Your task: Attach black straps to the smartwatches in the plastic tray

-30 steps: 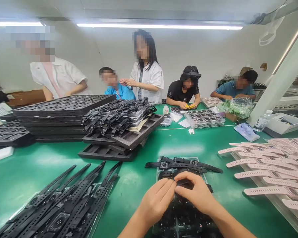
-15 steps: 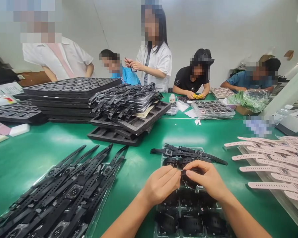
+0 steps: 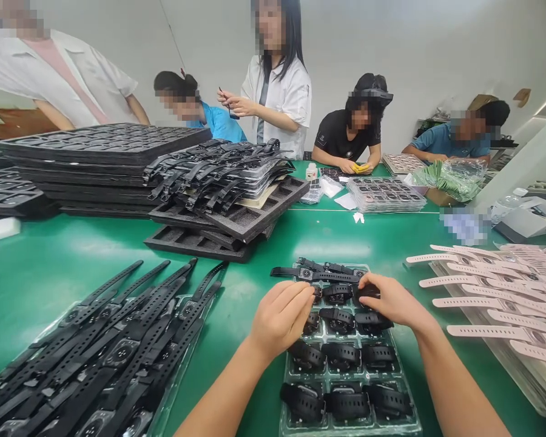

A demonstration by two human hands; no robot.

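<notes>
A clear plastic tray (image 3: 352, 428) in front of me holds rows of black smartwatches with their straps looped closed, such as this looped watch (image 3: 341, 354). My left hand (image 3: 282, 315) is at the tray's upper left, fingers fairly straight and side by side, its thumb hidden; the fingertips are close to a looped watch (image 3: 317, 295). On the upper right, my right hand (image 3: 394, 300) has thumb and index finger apart around a looped black watch (image 3: 367, 296), which it partly covers. Black watches with straps laid out straight (image 3: 307, 275) lie across the tray's far end.
To the left, a tray bears many straight-strapped black watches (image 3: 122, 352). Pink-strapped watches (image 3: 486, 303) are stacked at right. Black foam trays (image 3: 95, 158) and more watches (image 3: 218, 176) rise beyond. Several people are across the green table (image 3: 236, 315), one standing person (image 3: 277, 103) holding a dark item.
My hands were together over a watch in the tray; they have moved apart, left hand leftward, right hand slightly up, uncovering the middle watches. The view has shifted a little.
</notes>
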